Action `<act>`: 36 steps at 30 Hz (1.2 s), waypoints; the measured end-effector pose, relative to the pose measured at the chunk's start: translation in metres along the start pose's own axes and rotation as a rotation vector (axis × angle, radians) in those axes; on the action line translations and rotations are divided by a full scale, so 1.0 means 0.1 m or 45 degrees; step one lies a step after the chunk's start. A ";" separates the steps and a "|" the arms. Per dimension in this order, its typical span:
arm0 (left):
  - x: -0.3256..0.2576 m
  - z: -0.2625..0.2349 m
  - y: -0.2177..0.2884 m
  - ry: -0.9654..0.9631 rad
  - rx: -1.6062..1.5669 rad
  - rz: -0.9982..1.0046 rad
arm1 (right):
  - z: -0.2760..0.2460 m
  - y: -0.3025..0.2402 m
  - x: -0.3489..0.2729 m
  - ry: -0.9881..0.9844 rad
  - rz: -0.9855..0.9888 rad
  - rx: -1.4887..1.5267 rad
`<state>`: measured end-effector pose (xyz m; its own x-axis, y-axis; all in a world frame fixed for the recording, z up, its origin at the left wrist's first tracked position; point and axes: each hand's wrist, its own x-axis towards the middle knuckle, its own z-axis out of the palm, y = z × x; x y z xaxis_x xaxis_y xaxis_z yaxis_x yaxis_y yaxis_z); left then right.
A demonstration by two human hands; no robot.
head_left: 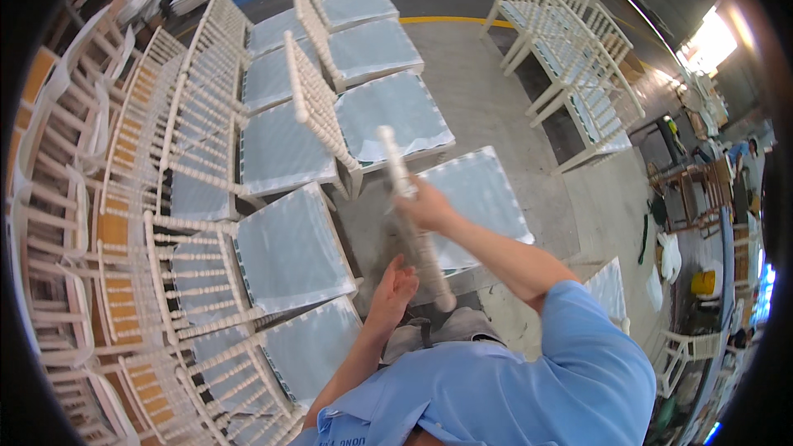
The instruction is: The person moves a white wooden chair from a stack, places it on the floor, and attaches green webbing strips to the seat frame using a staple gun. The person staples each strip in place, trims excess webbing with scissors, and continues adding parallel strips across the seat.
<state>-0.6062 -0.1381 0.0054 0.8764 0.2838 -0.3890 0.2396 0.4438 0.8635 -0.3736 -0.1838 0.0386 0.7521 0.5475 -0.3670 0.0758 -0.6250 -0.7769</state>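
Observation:
Right in front of me is a white spindle-back chair, its back (431, 260) seen almost edge-on and its seat (483, 194) covered in pale blue-grey with a white edge. My right hand (425, 205) is closed around the top of that chair back. Nearer my body, my left hand (394, 291) is to the left of the chair back, apart from it, with its fingers loosely spread and nothing in them. Another chair of the same kind, with a pale blue-grey seat (392, 116), stands just beyond.
Rows of white chairs (293, 248) crowd the left side, close to my left arm. More white chairs (570, 58) stand in a group at the far right. A yellow floor line (450, 20) crosses behind. A yellow bucket (703, 283) and a small white chair (690, 348) are at the right.

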 end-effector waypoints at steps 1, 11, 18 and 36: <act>0.07 0.06 0.08 0.009 -0.001 0.020 | 0.19 -0.11 0.02 -0.005 -0.095 -0.038; -0.02 -0.99 0.21 0.662 0.378 0.045 | 0.29 -0.36 -0.49 0.037 -0.607 0.316; 0.12 -0.90 0.20 0.627 0.632 0.040 | -1.23 2.15 -2.82 0.834 0.018 0.181; -2.69 0.33 -2.22 1.308 0.155 0.045 | -2.61 4.69 -6.55 0.583 0.372 -0.400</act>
<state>-0.8819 -0.3409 -0.0709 0.1181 0.9089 -0.4000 0.3116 0.3485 0.8840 -0.6592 -0.9805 0.0484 0.9698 0.0790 -0.2308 -0.0386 -0.8845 -0.4649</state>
